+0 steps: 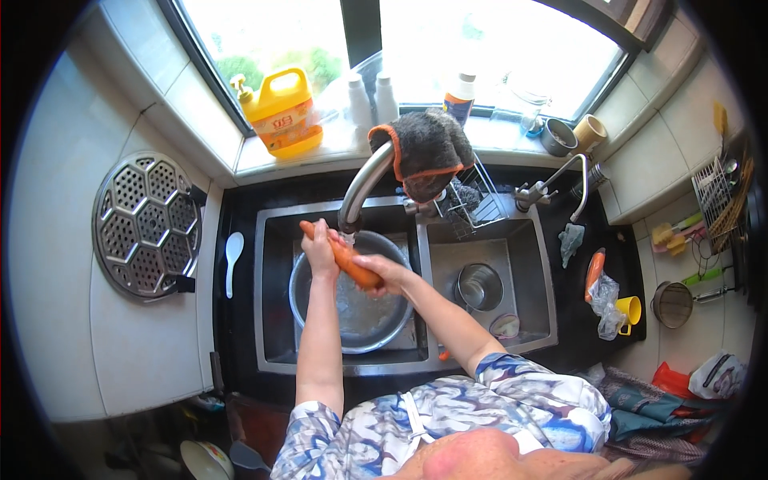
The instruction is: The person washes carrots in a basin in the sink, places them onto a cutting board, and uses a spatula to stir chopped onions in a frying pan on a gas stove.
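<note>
An orange carrot (349,261) is gripped in both hands, tilted, under the mouth of a curved metal faucet (365,183). Water runs from the spout beside it. My left hand (321,255) wraps the carrot near its narrow upper end. Around the thick lower end, my right hand (384,273) is closed. Below them a round metal basin (294,300) with water in it sits in the left bowl of the steel sink (262,288). A dark cloth (429,147) with orange edging drapes over the faucet.
The right sink bowl holds a small metal pot (480,287) and a purplish-white vegetable piece (504,326). Another carrot (594,273), a plastic bag (607,306) and a yellow mug (627,313) lie right. A white spoon (234,261) rests left. A wire rack (489,207) stands behind.
</note>
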Tool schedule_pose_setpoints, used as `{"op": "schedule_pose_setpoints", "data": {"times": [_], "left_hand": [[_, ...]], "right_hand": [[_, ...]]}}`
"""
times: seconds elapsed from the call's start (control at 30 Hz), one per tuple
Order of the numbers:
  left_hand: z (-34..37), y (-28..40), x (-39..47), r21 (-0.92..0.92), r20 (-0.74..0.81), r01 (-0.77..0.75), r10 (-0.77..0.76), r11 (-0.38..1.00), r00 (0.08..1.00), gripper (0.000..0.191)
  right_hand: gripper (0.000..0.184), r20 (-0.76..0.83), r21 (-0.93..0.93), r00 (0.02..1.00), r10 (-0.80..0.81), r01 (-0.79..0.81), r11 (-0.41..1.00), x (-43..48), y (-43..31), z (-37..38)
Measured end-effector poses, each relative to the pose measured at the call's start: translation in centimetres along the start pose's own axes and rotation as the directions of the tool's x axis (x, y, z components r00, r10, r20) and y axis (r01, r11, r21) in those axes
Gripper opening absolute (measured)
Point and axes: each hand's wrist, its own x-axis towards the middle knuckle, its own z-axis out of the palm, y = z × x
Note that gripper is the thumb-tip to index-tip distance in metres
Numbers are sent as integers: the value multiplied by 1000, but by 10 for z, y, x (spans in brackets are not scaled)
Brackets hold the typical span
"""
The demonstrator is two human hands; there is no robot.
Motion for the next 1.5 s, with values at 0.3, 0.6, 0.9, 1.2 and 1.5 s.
{"op": "schedule_pose_setpoints", "data": {"times": [0.3, 0.6, 0.9, 1.2, 1.5], "left_hand": [[-30, -23, 17, -215, -253, -78, 22, 974, 967, 64], [-86, -17, 11, -789, -289, -114, -200, 603, 936, 55], [-89, -2, -3, -567, -427, -108, -179, 817, 886, 36], [-45, -12, -18, -497, 89, 146, -117, 855, 989, 43], [-33, -14, 0, -277, 32, 161, -158, 947, 987, 41]], "right_hand": [[23, -513, -441, 663, -546, 342, 830, 36, -4, -11], [27, -345, -26, 784, -516, 542, 840, 53, 4, 15], [44, -8, -793, 969, -245, 144, 592, 29, -29, 43], [43, -392, -641, 909, -143, -159, 751, 43, 10, 4], [46, -93, -917, 809, -581, 157, 366, 3, 13, 45]]}}
